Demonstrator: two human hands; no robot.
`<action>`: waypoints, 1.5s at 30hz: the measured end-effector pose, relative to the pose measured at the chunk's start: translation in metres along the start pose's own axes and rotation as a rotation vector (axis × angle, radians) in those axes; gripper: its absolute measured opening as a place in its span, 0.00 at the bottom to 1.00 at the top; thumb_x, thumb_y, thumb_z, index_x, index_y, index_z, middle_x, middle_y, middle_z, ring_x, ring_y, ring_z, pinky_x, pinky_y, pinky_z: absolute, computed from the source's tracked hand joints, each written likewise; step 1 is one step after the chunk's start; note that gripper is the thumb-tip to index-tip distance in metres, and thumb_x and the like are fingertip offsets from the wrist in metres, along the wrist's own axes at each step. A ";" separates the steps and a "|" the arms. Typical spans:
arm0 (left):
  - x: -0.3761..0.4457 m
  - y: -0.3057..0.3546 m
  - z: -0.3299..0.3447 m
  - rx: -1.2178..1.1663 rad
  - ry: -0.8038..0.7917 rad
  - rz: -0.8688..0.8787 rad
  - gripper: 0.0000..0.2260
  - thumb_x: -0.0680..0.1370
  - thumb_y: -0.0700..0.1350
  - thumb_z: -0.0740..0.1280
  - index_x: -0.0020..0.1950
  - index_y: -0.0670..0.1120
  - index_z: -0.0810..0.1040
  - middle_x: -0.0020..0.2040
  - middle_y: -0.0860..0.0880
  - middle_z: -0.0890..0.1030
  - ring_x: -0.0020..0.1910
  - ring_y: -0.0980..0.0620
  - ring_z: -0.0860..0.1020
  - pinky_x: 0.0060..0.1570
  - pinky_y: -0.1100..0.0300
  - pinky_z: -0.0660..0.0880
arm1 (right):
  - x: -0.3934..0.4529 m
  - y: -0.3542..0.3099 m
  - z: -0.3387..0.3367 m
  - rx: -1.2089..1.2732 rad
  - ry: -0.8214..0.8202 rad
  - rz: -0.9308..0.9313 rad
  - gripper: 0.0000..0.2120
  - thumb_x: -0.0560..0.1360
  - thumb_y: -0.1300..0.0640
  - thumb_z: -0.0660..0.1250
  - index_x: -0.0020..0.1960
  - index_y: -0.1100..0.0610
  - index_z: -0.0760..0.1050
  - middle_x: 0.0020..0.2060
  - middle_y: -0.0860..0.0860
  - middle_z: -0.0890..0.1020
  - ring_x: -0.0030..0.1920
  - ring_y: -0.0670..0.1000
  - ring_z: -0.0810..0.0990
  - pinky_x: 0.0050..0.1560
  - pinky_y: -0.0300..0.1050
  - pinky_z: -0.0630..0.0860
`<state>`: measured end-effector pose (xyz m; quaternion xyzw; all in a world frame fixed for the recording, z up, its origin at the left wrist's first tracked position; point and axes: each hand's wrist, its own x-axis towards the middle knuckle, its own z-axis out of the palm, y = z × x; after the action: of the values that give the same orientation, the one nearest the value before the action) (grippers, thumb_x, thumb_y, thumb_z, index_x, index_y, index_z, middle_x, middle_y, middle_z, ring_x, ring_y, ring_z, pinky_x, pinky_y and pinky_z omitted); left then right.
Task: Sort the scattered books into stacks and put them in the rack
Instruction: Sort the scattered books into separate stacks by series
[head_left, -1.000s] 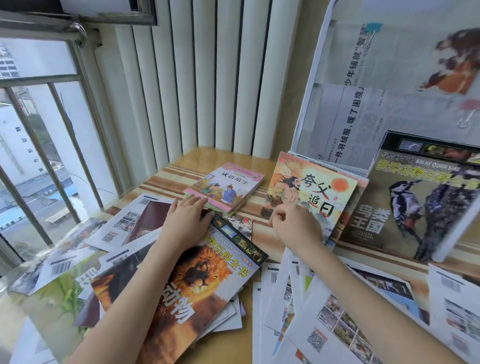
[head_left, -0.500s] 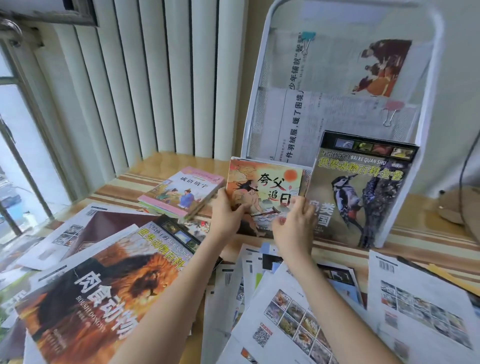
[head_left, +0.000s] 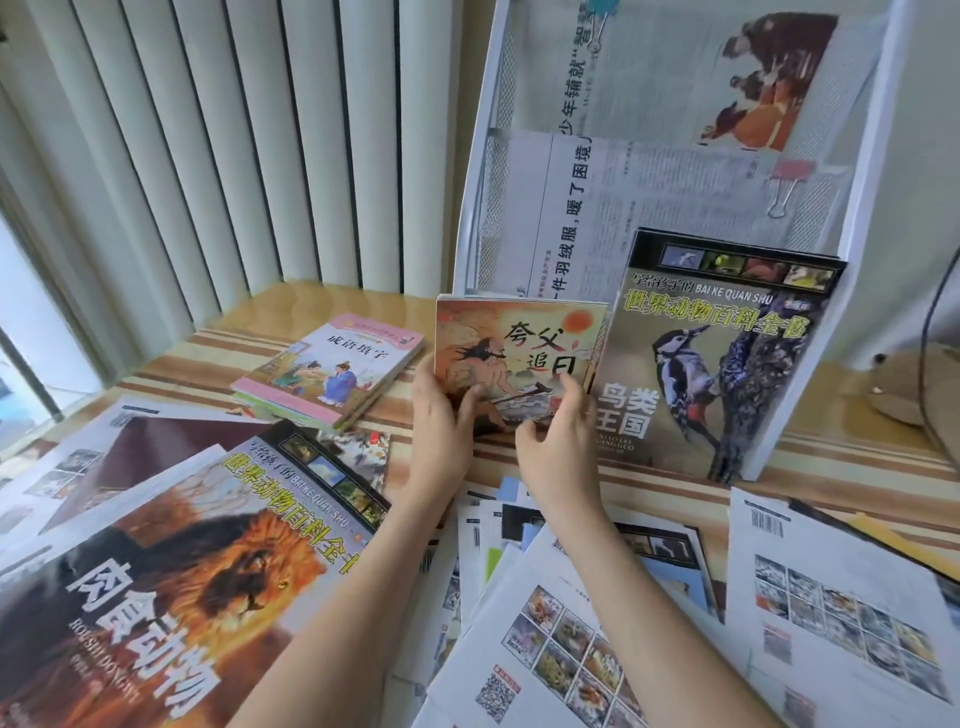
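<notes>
Holding the orange storybook (head_left: 519, 358) upright with both hands (head_left: 498, 441), fingers curled on its lower edge, I stand it in the rack (head_left: 483, 171) beside the bird book (head_left: 717, 358). Most books remain scattered on the bench (head_left: 291, 301), so I judge sorting barely begun.

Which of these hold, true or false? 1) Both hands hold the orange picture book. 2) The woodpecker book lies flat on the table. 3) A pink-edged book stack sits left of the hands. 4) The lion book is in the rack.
1) True: the left hand and right hand grip the orange picture book by its lower edge.
2) False: the woodpecker book stands upright, leaning against the white rack.
3) True: the pink-edged book stack lies flat there.
4) False: the lion book lies on the table at lower left.
</notes>
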<state>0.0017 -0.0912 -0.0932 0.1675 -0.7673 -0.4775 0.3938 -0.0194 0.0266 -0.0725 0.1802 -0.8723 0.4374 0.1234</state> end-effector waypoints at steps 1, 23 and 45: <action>0.000 -0.003 0.001 0.048 0.022 0.014 0.19 0.78 0.43 0.66 0.65 0.37 0.65 0.59 0.41 0.72 0.57 0.49 0.69 0.59 0.61 0.65 | 0.000 -0.001 -0.001 -0.006 0.032 -0.009 0.29 0.74 0.63 0.63 0.72 0.58 0.58 0.68 0.57 0.65 0.63 0.54 0.70 0.56 0.38 0.67; -0.010 0.005 -0.002 0.315 0.040 0.037 0.32 0.80 0.44 0.60 0.76 0.37 0.45 0.69 0.33 0.61 0.68 0.37 0.59 0.68 0.48 0.58 | -0.003 -0.002 -0.004 -0.097 0.113 -0.003 0.16 0.73 0.64 0.62 0.60 0.55 0.72 0.57 0.54 0.74 0.52 0.55 0.75 0.49 0.50 0.74; -0.135 0.103 -0.079 0.673 -0.591 -0.102 0.18 0.72 0.60 0.65 0.38 0.44 0.73 0.33 0.47 0.73 0.32 0.47 0.70 0.31 0.58 0.65 | -0.136 0.019 -0.106 -0.447 -0.395 -0.076 0.23 0.82 0.48 0.49 0.75 0.52 0.57 0.75 0.48 0.59 0.76 0.49 0.53 0.74 0.56 0.48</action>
<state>0.1595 -0.0028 -0.0451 0.1802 -0.9502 -0.2476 0.0573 0.1021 0.1506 -0.0745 0.2627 -0.9468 0.1860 0.0040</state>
